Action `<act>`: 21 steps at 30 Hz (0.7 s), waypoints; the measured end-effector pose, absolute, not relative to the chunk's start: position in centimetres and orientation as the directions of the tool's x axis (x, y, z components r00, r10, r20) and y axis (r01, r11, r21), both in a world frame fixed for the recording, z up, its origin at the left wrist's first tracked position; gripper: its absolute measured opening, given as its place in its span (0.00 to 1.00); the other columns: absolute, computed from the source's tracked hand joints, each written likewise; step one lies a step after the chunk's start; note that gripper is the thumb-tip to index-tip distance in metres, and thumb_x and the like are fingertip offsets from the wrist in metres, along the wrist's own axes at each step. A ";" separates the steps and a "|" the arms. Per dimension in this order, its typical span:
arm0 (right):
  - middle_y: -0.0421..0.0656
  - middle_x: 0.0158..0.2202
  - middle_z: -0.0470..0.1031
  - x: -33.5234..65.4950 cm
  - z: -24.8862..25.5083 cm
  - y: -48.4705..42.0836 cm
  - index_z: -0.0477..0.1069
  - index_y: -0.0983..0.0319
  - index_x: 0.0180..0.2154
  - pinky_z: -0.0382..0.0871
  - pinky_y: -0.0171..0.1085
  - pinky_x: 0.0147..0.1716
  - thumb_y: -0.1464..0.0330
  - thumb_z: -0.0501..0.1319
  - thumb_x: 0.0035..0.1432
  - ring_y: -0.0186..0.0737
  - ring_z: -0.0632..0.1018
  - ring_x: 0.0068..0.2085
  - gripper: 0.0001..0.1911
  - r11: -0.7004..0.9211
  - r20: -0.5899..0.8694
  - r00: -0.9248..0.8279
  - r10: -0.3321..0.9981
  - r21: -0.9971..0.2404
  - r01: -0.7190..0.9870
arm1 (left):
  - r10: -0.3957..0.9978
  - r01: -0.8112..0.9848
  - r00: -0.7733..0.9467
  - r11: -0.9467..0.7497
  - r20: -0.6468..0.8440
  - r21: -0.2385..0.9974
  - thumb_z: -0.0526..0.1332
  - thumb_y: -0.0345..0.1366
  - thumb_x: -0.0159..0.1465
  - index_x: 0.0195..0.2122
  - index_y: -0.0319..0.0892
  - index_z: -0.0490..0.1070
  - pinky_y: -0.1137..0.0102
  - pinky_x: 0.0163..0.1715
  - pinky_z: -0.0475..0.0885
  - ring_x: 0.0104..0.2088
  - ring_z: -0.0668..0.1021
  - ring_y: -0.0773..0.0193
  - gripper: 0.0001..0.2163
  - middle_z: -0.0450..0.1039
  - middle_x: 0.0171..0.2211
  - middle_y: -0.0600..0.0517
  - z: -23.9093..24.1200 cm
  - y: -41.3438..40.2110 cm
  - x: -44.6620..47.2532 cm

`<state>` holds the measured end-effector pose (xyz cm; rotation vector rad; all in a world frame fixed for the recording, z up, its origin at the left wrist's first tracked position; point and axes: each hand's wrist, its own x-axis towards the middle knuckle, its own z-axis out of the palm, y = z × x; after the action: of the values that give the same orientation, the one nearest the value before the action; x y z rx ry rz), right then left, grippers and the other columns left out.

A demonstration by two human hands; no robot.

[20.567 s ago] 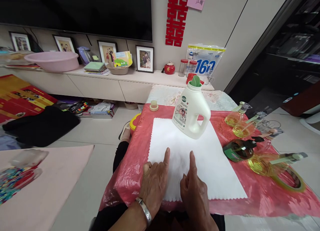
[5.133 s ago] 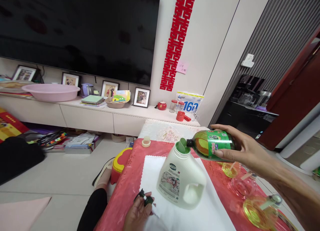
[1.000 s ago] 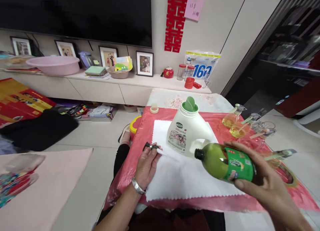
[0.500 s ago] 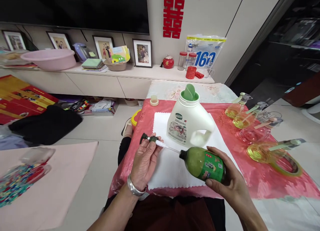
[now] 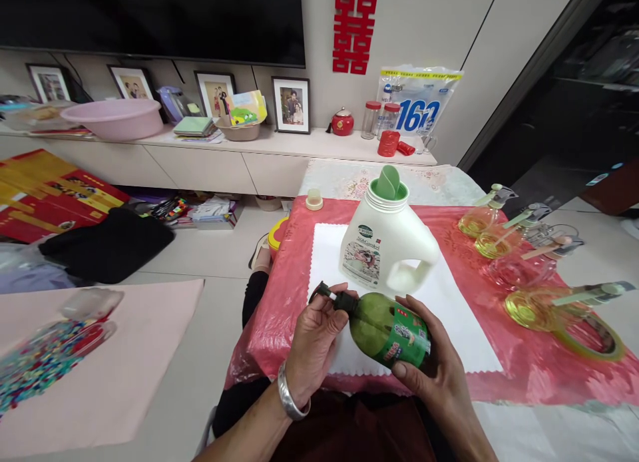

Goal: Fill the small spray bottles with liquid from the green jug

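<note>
My right hand (image 5: 432, 375) is wrapped round a small green bottle (image 5: 384, 329) with a green label, held tilted over the near edge of a white cloth (image 5: 449, 315). My left hand (image 5: 315, 339), a silver bangle on its wrist, pinches the dark pump head (image 5: 333, 297), which sits at the bottle's neck. Just behind stands a large white detergent jug (image 5: 387, 245) with an open green spout, upright on the cloth.
A red plastic sheet (image 5: 294, 295) covers the table. Several clear pump bottles of yellow liquid (image 5: 529, 305) and a tape ring (image 5: 592, 335) lie at the right. A small cap (image 5: 314, 199) sits at the table's far left corner. A pink mat (image 5: 100, 375) with beads lies at the left.
The pump head's tube has gone into the green bottle and the head now sits on its neck. Both hands have drawn closer together, near the table's front edge.
</note>
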<state>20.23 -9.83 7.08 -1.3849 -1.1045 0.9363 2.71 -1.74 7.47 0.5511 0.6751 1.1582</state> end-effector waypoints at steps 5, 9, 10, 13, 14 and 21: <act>0.47 0.63 0.66 19.6 6.7 -10.2 0.59 0.50 0.64 0.77 0.49 0.51 0.54 0.70 0.51 0.58 0.70 0.62 0.41 -0.044 -0.025 0.290 0.957 -0.997 0.060 | 0.953 -0.625 0.252 0.295 -0.171 0.723 0.77 0.40 0.51 0.43 0.44 0.79 0.62 0.53 0.70 0.48 0.80 0.54 0.19 0.81 0.42 0.49 7.3 -2.0 2.6; 0.46 0.60 0.70 18.8 6.6 -10.2 0.60 0.51 0.64 0.74 0.49 0.53 0.52 0.71 0.49 0.57 0.72 0.60 0.43 -0.111 -0.146 0.282 0.948 -0.985 -0.134 | 0.953 -0.589 0.276 0.267 -0.120 0.762 0.75 0.41 0.54 0.45 0.44 0.79 0.62 0.52 0.70 0.50 0.78 0.53 0.19 0.80 0.44 0.47 7.6 -2.0 2.2; 0.46 0.60 0.70 18.5 6.4 -10.2 0.60 0.51 0.63 0.73 0.49 0.53 0.52 0.71 0.48 0.57 0.72 0.59 0.43 -0.120 -0.175 0.277 0.945 -0.971 -0.205 | 0.953 -0.585 0.281 0.261 -0.110 0.768 0.75 0.42 0.54 0.46 0.44 0.78 0.62 0.53 0.70 0.50 0.78 0.54 0.19 0.80 0.44 0.46 7.7 -2.0 2.1; 0.46 0.60 0.70 17.8 5.8 -10.1 0.61 0.51 0.63 0.72 0.50 0.55 0.52 0.72 0.46 0.57 0.73 0.58 0.44 -0.115 -0.220 0.246 0.944 -0.917 -0.381 | 0.961 -0.574 0.256 0.240 -0.106 0.783 0.75 0.46 0.53 0.46 0.44 0.78 0.64 0.51 0.70 0.48 0.77 0.55 0.22 0.79 0.45 0.46 7.9 -2.0 2.0; 0.47 0.60 0.70 17.6 5.5 -10.1 0.61 0.51 0.63 0.71 0.51 0.55 0.53 0.72 0.46 0.57 0.74 0.58 0.44 -0.109 -0.221 0.235 0.946 -0.904 -0.414 | 0.967 -0.568 0.231 0.227 -0.112 0.791 0.75 0.47 0.52 0.45 0.43 0.79 0.65 0.50 0.71 0.48 0.77 0.56 0.22 0.79 0.44 0.46 7.9 -2.0 1.9; 0.48 0.60 0.71 16.9 4.2 -10.2 0.63 0.51 0.62 0.70 0.56 0.56 0.54 0.72 0.46 0.60 0.74 0.58 0.42 -0.122 -0.263 0.167 0.950 -0.807 -0.578 | 0.957 -0.549 0.208 0.286 -0.203 0.786 0.79 0.43 0.48 0.43 0.43 0.81 0.71 0.42 0.71 0.38 0.78 0.62 0.22 0.80 0.37 0.50 8.0 -1.7 1.6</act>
<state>16.90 -10.22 4.25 -0.9996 -0.4898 1.3962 1.58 -1.74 8.01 0.6421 0.7760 1.1540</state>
